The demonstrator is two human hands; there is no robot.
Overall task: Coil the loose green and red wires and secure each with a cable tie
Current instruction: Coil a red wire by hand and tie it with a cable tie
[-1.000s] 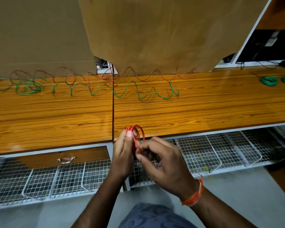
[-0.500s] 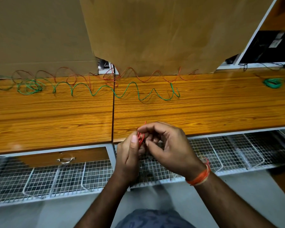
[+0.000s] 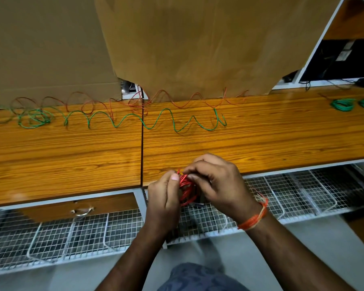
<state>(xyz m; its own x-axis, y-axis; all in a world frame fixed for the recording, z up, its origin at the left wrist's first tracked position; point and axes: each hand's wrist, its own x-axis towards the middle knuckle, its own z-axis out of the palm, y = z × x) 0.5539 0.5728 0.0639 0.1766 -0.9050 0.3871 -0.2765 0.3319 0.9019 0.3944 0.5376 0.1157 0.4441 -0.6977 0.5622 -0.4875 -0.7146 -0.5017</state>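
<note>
Between the two sets of fingers [image 3: 194, 171], just off the front edge of the worktop [image 3: 261, 143], sits a small red wire coil [image 3: 186, 189]. The left hand [image 3: 164, 198] pinches it from the side, thumb pressed flat on the loops, probably to keep them from springing apart. The right hand [image 3: 216, 183] curls over the top, fingertips closed on the upper strands; whether it also holds a cable tie I cannot tell, since the knuckles hide that spot. Holding the bundle up close to the body likely gives both hands room to work round it. Farther back, a loose green wire [image 3: 166, 120] snakes along the worktop, with a loose red wire [image 3: 177, 99] behind it against the cardboard sheets [image 3: 177, 49]. Two finished green coils [image 3: 343, 105] lie well apart at the far right, seemingly set aside as done. Wire mesh trays [image 3: 292, 192] run below the front edge.
</note>
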